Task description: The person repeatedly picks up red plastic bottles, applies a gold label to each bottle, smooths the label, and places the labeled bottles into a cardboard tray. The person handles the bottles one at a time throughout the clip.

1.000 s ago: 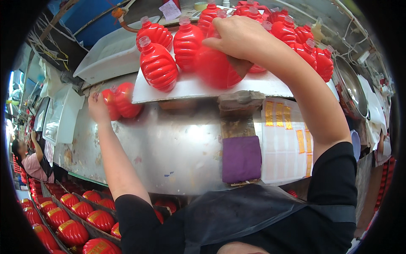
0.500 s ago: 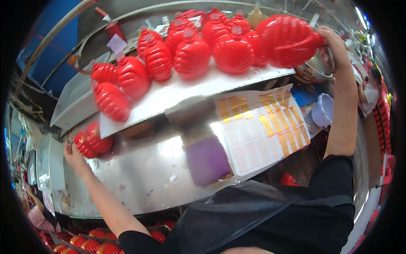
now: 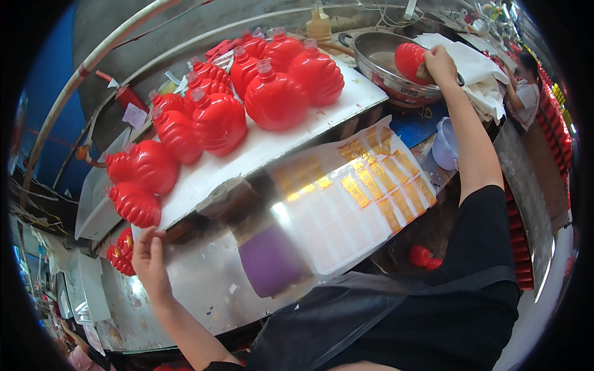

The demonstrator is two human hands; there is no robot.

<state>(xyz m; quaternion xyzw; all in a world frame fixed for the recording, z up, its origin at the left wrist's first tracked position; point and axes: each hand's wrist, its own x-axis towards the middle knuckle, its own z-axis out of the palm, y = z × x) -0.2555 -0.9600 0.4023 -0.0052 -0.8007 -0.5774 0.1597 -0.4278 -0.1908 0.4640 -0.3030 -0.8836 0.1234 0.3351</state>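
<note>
My right hand [image 3: 438,65] is closed around the narrow end of a red ribbed plastic bottle [image 3: 409,62]. It holds this bottle tilted over a wide metal pot [image 3: 396,89] at the back right. My left hand [image 3: 150,256] is at the near left corner of the white board [image 3: 260,145], fingers apart with nothing seen in them. Beside it, on the metal table, lies a red ribbed piece with gold marks [image 3: 121,252], partly covered by the board's end. Several glossy red bottles with clear necks, such as a round one [image 3: 275,102], crowd the board.
A sheet with gold strips [image 3: 352,204] and a purple pad [image 3: 272,260] lie on the metal table [image 3: 185,297]. A pale purple bucket [image 3: 444,145] stands below the pot. White cloth [image 3: 473,74] hangs at the right. Another person [image 3: 526,93] is at the far right.
My right hand has carried the red bottle from beside the row to over the pot. My left hand has let go of the gold-marked red piece. The view has turned.
</note>
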